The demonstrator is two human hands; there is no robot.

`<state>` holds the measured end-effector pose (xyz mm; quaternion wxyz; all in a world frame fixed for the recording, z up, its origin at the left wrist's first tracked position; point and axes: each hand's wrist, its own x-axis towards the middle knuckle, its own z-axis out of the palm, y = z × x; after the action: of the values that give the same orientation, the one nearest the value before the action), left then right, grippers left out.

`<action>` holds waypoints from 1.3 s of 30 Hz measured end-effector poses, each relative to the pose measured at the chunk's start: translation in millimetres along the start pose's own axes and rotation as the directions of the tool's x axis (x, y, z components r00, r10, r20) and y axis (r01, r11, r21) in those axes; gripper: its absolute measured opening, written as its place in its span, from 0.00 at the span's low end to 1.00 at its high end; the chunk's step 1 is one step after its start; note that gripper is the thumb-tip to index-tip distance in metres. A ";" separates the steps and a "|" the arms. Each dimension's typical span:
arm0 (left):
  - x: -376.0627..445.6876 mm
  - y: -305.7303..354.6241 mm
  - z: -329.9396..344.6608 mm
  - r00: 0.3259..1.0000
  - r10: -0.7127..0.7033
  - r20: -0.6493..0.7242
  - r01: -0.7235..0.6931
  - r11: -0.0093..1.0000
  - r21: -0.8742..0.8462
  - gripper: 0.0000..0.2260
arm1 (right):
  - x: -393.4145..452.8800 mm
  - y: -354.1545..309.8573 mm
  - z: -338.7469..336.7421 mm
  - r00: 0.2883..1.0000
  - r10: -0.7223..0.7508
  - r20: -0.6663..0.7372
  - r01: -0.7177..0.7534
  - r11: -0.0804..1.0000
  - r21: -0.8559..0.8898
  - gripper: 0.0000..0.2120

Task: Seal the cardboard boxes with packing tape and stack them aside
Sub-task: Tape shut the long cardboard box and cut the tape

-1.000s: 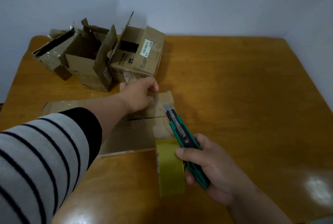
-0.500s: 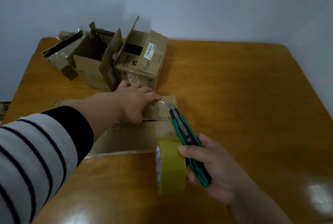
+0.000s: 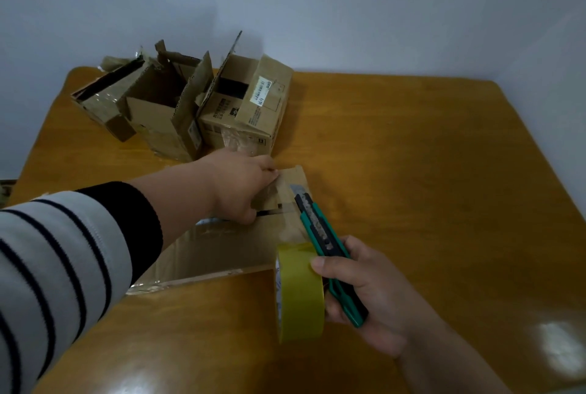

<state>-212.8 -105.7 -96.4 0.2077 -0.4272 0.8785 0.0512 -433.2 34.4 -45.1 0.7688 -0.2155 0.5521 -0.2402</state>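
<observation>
While our left hand point(image 3: 241, 185) presses tape onto the flat box point(image 3: 215, 247) at nine o'clock, our right hand point(image 3: 364, 285) grasps roll point(image 3: 299, 292) and knife point(image 3: 323, 241) together, so the blade may slip toward those pressing fingers.

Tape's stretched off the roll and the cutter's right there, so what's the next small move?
Probably draw the cutter blade across the taut tape beside the roll. The left hand presses the tape onto the flat box, and the right hand holds roll and cutter.

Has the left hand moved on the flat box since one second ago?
Yes, slightly. The left hand slid toward the cutter, along the flat box.
</observation>
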 end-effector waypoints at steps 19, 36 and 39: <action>-21.4 -2.1 25.2 0.999 -0.031 -0.027 0.022 0.958 -0.286 0.33 | -0.1 4.4 -10.2 1.000 -0.003 -0.012 0.003 1.000 -0.005 0.20; -61.4 65.4 31.4 0.811 -0.545 -0.214 0.365 0.756 -0.543 0.09 | -6.3 8.9 -10.0 1.000 0.030 0.009 -0.030 1.000 -0.006 0.20; -74.2 94.1 28.5 0.717 -0.688 -0.112 0.397 0.535 -0.746 0.09 | -7.6 15.2 -10.2 0.999 0.039 -0.015 -0.040 0.999 -0.010 0.18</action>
<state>-235.6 15.2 -100.2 -0.1378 -0.7291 0.6366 0.2102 -442.9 50.3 -51.6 0.7683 -0.2067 0.5630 -0.2237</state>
